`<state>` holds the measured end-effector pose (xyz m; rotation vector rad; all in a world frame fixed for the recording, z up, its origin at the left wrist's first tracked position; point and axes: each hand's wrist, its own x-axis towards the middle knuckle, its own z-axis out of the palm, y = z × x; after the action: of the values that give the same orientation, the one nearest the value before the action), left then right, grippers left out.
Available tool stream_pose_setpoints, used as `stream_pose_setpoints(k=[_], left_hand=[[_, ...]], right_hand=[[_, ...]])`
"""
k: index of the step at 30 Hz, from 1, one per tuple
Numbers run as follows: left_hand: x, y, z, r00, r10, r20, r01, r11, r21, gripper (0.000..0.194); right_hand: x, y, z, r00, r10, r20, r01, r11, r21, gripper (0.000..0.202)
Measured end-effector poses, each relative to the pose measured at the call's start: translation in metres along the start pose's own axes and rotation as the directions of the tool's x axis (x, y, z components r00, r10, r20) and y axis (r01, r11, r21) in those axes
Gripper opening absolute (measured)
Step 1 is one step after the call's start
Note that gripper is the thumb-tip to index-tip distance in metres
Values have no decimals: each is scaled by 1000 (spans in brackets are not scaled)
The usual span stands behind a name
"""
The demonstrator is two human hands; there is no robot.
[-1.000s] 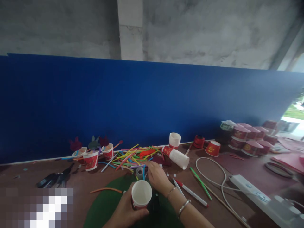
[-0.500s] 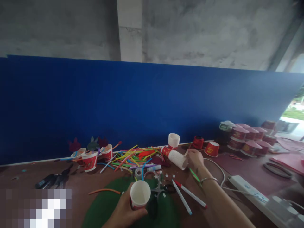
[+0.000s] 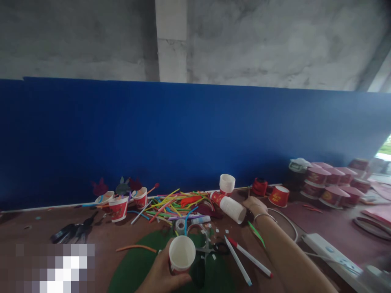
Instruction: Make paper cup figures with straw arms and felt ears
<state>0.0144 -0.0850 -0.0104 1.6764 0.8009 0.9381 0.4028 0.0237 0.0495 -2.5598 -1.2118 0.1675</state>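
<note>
A white paper cup [image 3: 182,253] with a red printed outside stands upright in my left hand [image 3: 163,272], whose thumb and fingers wrap round it. It is above a dark green round mat [image 3: 131,264]. My right hand [image 3: 257,206], with a bangle on the wrist, reaches far over the table, right beside a lying stack of paper cups [image 3: 233,208]. Its fingertips point away from me, so what they hold, if anything, is hidden. A red spool-like roll [image 3: 259,186] and an upturned red cup [image 3: 279,196] are close behind that hand.
Scissors [image 3: 207,249], markers [image 3: 238,260] and paper scraps lie near my left hand. Behind are colourful pipe cleaners [image 3: 174,207], clear tape [image 3: 180,226] and decorated cups [image 3: 118,208]. On the right are a power strip [image 3: 331,256] and pink-topped cups [image 3: 334,196].
My right hand has gone slightly farther right and lower, away from the lying cup stack. My left hand still holds the cup in much the same place. The view has shifted a little.
</note>
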Motion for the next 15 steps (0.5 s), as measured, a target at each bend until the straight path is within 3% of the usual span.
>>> stream_pose_setpoints(k=[4,8,10,13,15], left_hand=[[-1,-1,0,998,-29,-57,31,999,35,56],[-1,-4,0,995,-51,-85,51,999,-4,57],[-1,-2,-1,995,-43,-94,44,999,11,61],[-1,7,-4,989,99,-107,-79,981,180,68],[0,17,-4,966,251,-66,-213,913,347,69]], right_hand=[[-26,6,-33,999,38,34,-37,998,-46,23],[-65,16,-85,997,16,-71,-22,996,-83,26],[-88,19,-111,983,-17,-180,-4,994,-111,26],[-120,15,-133,954,-82,-290,51,992,-113,31],[-140,5,-130,933,-235,-272,220,972,-84,25]])
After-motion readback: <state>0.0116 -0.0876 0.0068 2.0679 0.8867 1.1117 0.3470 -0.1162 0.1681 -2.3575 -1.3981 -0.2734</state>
